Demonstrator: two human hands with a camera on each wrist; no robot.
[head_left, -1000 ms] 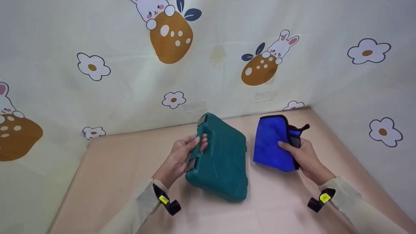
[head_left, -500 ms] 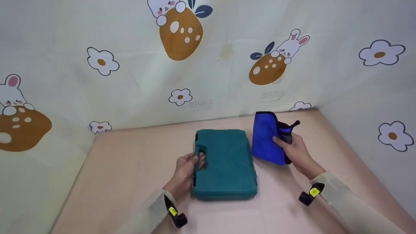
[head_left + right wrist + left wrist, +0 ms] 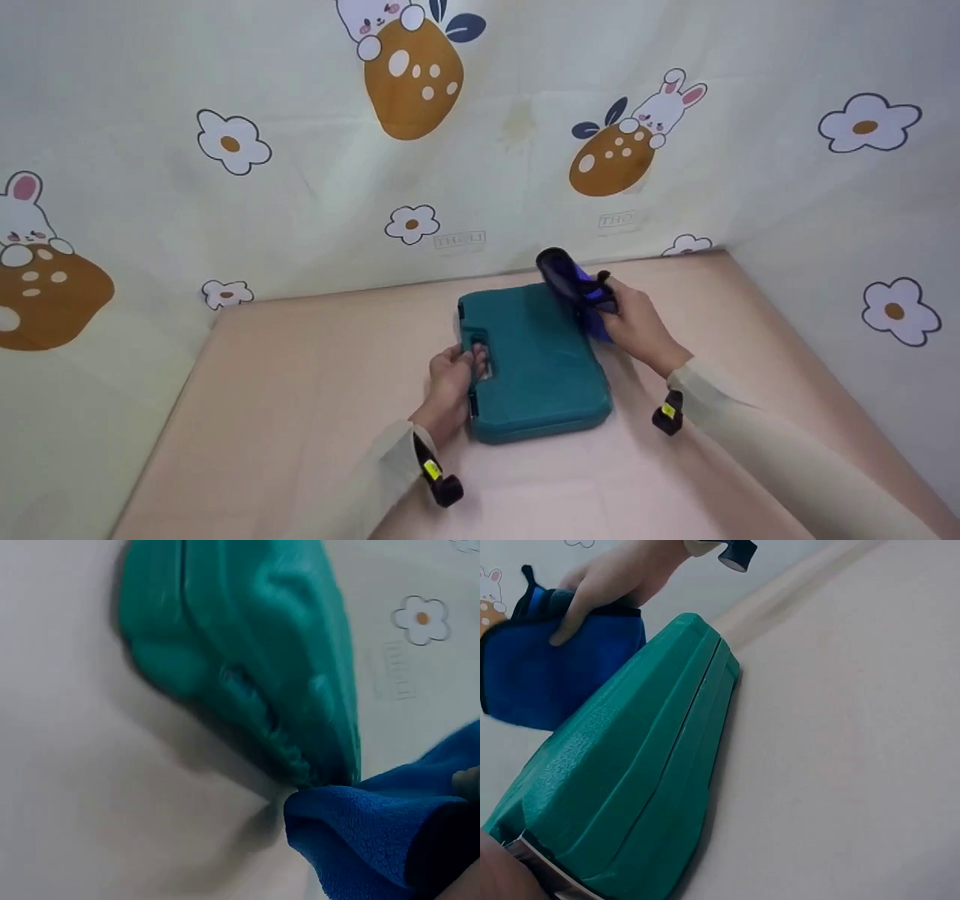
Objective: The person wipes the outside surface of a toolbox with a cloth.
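Note:
A teal plastic carrying case [image 3: 536,367] with metal latches stands tilted a little on the table in the head view. My left hand [image 3: 452,386] grips it by the handle, fingers curled through the opening. On the case's far right side, a folded blue cloth [image 3: 592,319] with black edging is pinched in my right hand [image 3: 637,322]. In the left wrist view the blue cloth [image 3: 562,675] hangs behind the case [image 3: 630,742]. From the right wrist, the cloth [image 3: 360,832] appears against the hinge-side edge of the case [image 3: 247,652].
The table [image 3: 315,397] has a pale pinkish cover. Behind it and to the right hang pale walls [image 3: 300,165] printed with rabbits, fruit and flowers. Each forearm wears a black strap with a small camera, such as the left one [image 3: 439,476].
The case has come down from a steep tilt and turned slightly, shifting right. My right hand has moved left with the cloth, from beside the case onto its right edge.

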